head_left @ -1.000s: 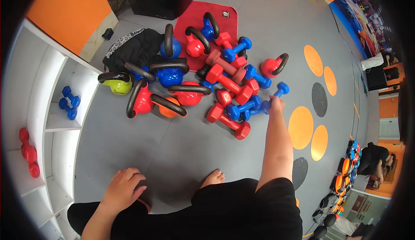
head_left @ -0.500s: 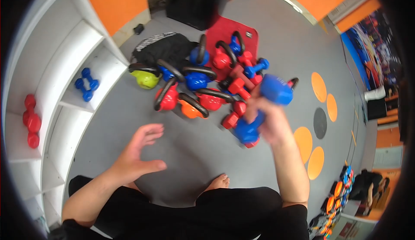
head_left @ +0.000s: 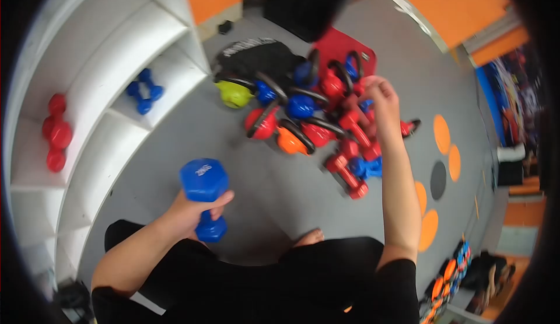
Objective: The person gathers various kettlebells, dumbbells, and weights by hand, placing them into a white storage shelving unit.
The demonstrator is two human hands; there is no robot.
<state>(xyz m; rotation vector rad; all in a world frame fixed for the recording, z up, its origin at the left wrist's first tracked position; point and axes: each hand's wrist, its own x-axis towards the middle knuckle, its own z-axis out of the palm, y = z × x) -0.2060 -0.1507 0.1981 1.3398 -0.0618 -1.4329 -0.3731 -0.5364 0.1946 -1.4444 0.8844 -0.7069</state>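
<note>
My left hand (head_left: 189,210) grips a blue dumbbell (head_left: 205,194) by its handle, held upright over the grey floor near my legs. My right hand (head_left: 380,90) reaches out over a pile of red and blue dumbbells (head_left: 353,155) and kettlebells (head_left: 300,123); it is blurred, and I cannot tell if its fingers hold anything. A white shelf unit (head_left: 87,120) stands at the left, with two blue dumbbells (head_left: 143,90) in one compartment and red dumbbells (head_left: 55,131) in another.
A lime kettlebell (head_left: 234,93) and a black bag (head_left: 254,58) lie behind the pile, with a red mat (head_left: 341,47) beyond. Orange and black floor spots (head_left: 443,149) sit to the right. More gear lies at the lower right (head_left: 458,265). My bare foot (head_left: 308,237) rests on the floor.
The blue dumbbell passed from my right hand to my left hand. My right hand then stretched back out over the pile. My view swung left toward the shelves.
</note>
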